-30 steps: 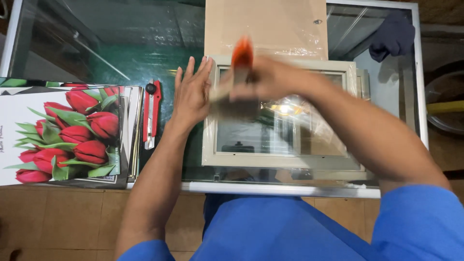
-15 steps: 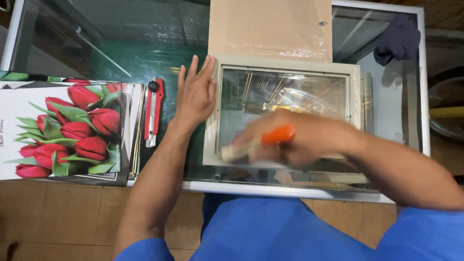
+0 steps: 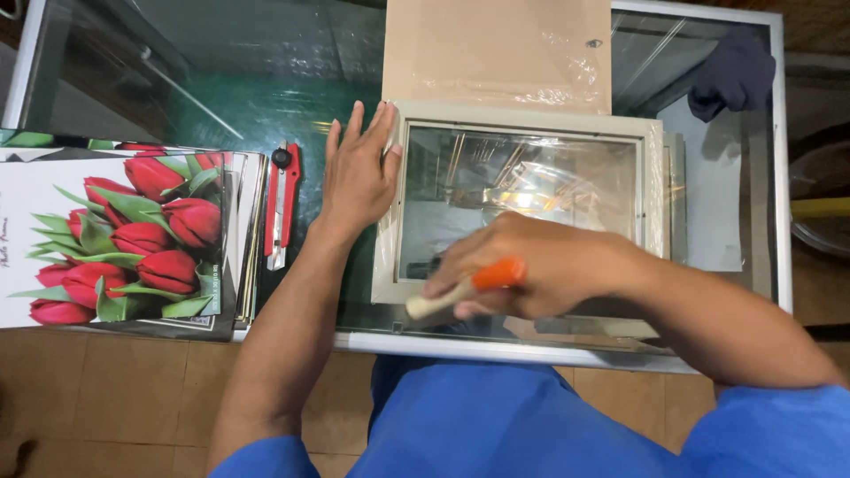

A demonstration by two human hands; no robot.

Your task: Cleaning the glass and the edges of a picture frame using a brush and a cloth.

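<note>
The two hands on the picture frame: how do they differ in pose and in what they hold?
The left hand lies flat and open, fingers spread, pressing the left edge of the pale picture frame; the right hand is curled shut around an orange-handled tool. The left hand holds nothing; the right grips the tool over the frame's near edge. The left looks sharp, the right slightly blurred. Both are over the same frame on the glass table.

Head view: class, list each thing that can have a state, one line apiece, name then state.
Picture frame: lying flat on the glass table.
Left hand: open, pressed flat on the frame's left edge.
Right hand: closed around the brush.
Utility knife: lying untouched.
Tulip prints: stacked flat.
</note>
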